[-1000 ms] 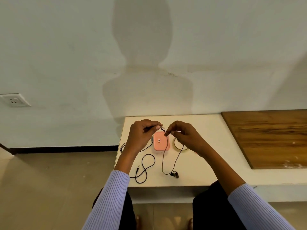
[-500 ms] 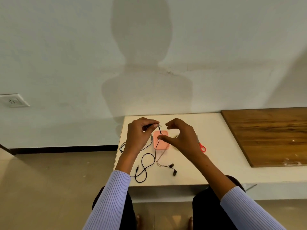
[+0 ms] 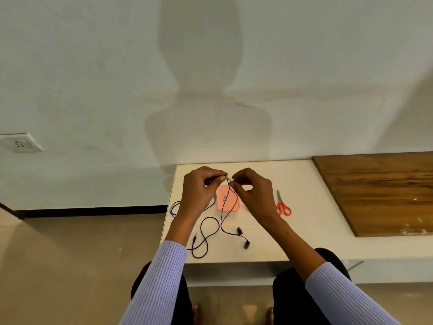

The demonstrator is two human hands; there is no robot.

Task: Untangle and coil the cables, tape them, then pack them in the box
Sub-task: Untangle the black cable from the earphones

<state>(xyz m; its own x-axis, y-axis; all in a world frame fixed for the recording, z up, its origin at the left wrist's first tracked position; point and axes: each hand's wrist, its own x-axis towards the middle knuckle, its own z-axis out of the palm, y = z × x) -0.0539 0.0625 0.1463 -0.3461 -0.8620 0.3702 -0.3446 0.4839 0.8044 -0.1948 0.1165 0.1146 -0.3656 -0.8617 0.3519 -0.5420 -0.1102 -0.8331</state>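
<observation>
A thin black earphone cable (image 3: 206, 233) loops over the white table (image 3: 304, 231), with two dark earbuds (image 3: 243, 238) lying near the front edge and its jack plug at the left. My left hand (image 3: 199, 191) pinches the cable above the table. My right hand (image 3: 253, 193) pinches the same cable right beside it, fingertips almost touching. Two strands hang down from my fingers in front of the small pink box (image 3: 228, 202), which sits shut on the table behind them. The tape roll is hidden behind my right hand.
Red-handled scissors (image 3: 282, 205) lie to the right of my right hand. A wooden board (image 3: 379, 191) covers the table's right part. The table's left edge drops to the floor; a cable loop (image 3: 174, 208) hangs over it. A wall socket (image 3: 18, 143) is far left.
My right hand moved right and down, then came back up beside my left. The hanging strands and earbuds shifted on the table. The scissors came into view and the tape roll is now covered.
</observation>
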